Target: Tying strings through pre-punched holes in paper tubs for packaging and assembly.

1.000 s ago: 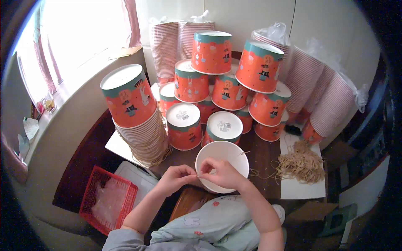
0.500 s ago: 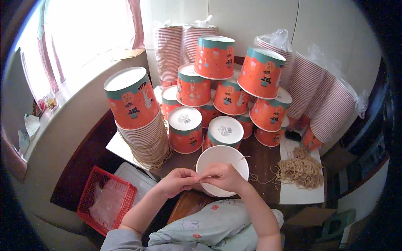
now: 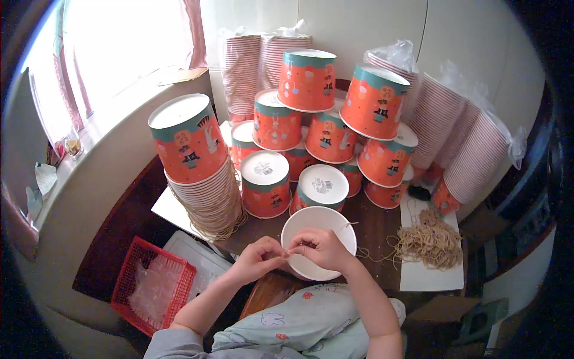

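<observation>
fisheye view from the person's head, tilted down and forward; left hand [image 3: 260,258] and right hand [image 3: 323,248] close by, below centre; window [image 3: 128,42] at upper left.

The bowl [image 3: 317,218] is white inside. Behind it, tubs [image 3: 308,84] are orange with teal bands, small figures and white bases. Left of it, the basket [image 3: 179,290] is red. Right of it, the string [image 3: 429,242] is tan, the board [image 3: 430,280] white. Below it, pale green trousers [image 3: 293,323] bear red flowers.
</observation>
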`<action>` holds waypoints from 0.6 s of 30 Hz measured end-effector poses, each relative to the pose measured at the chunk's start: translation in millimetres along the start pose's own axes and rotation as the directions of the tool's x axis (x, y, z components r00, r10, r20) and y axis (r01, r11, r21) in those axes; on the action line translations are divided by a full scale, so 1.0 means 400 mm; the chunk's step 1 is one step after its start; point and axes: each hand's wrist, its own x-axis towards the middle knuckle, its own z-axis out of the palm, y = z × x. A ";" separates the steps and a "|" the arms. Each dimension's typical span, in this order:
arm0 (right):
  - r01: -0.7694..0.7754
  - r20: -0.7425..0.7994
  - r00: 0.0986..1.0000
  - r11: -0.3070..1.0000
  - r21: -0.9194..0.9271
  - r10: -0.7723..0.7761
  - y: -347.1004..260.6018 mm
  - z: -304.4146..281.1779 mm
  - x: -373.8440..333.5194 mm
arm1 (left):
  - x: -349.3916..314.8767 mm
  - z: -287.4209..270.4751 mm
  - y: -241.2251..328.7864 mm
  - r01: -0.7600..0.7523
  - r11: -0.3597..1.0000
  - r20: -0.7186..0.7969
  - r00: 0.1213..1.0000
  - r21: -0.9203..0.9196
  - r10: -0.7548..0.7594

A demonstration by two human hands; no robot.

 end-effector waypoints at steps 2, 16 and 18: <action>-0.002 -0.005 1.000 1.000 -0.019 0.002 0.008 -0.003 -0.004 | 0.004 0.003 0.009 0.194 0.981 -0.022 0.981 -0.026 -0.195; -0.122 0.077 0.989 0.990 -0.071 0.127 0.038 -0.008 -0.007 | 0.028 -0.007 0.049 0.136 0.876 -0.147 0.963 -0.463 -0.227; -0.182 0.146 0.973 0.983 0.004 0.180 0.030 -0.010 -0.006 | 0.027 -0.015 0.048 0.108 0.887 -0.169 0.965 -0.449 -0.203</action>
